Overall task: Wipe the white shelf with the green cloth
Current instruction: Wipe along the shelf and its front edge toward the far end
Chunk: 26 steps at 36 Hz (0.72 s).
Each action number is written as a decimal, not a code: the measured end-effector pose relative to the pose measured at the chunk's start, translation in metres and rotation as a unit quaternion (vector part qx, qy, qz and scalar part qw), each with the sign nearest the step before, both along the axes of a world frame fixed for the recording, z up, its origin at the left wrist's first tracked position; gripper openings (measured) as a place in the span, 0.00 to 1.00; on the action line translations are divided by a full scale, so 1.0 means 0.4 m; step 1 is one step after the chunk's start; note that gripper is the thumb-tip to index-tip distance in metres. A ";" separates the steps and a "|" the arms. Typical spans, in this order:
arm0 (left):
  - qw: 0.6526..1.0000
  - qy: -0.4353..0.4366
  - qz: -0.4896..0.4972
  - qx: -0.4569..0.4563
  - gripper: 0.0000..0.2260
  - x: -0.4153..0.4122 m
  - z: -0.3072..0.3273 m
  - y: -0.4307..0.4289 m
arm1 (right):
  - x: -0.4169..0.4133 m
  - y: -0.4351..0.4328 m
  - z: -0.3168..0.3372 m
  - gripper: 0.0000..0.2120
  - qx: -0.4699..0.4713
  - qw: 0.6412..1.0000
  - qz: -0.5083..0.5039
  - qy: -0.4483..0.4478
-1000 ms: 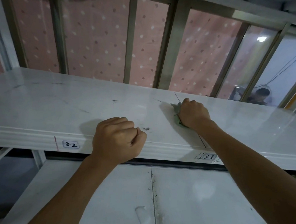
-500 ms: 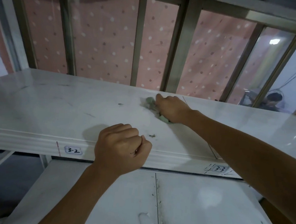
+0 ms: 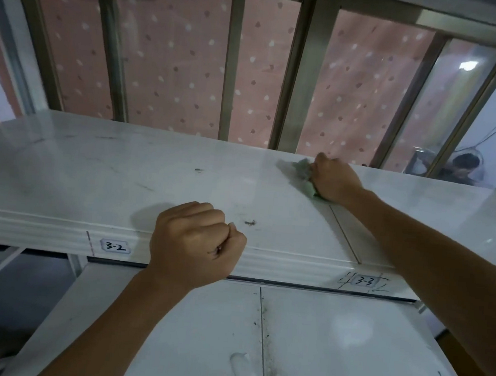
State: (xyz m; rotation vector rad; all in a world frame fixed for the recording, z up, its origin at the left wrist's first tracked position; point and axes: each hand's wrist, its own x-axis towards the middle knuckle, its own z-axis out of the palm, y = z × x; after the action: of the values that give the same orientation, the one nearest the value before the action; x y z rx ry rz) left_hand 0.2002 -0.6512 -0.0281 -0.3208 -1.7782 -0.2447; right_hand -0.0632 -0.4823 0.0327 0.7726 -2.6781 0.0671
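A crumpled pale green cloth lies bunched under the right hand, gripped against the glossy, smudged white shelf. The left hand, a closed fist, rests nearer on the shelf's front edge.

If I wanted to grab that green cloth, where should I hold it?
Probably the bunched free end of the green cloth, coming from its left. That part pokes out past the right hand, which covers the rest against the white shelf.
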 end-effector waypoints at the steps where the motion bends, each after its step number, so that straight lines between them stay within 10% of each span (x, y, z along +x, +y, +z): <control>1: 1.000 0.000 0.000 0.001 0.21 0.001 -0.002 -0.001 | -0.025 0.001 0.002 0.12 0.009 1.000 -0.017 0.000; 26: 0.999 -0.041 0.018 0.013 0.21 -0.010 0.012 0.015 | 0.012 -0.154 0.020 0.10 0.110 0.974 0.196 0.006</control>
State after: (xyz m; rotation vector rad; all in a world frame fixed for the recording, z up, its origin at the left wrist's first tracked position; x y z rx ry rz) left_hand 0.1963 -0.6452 -0.0234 -0.2631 -1.8577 -0.2593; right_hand -0.0583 -0.5438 0.0408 1.3567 -2.5081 -0.1392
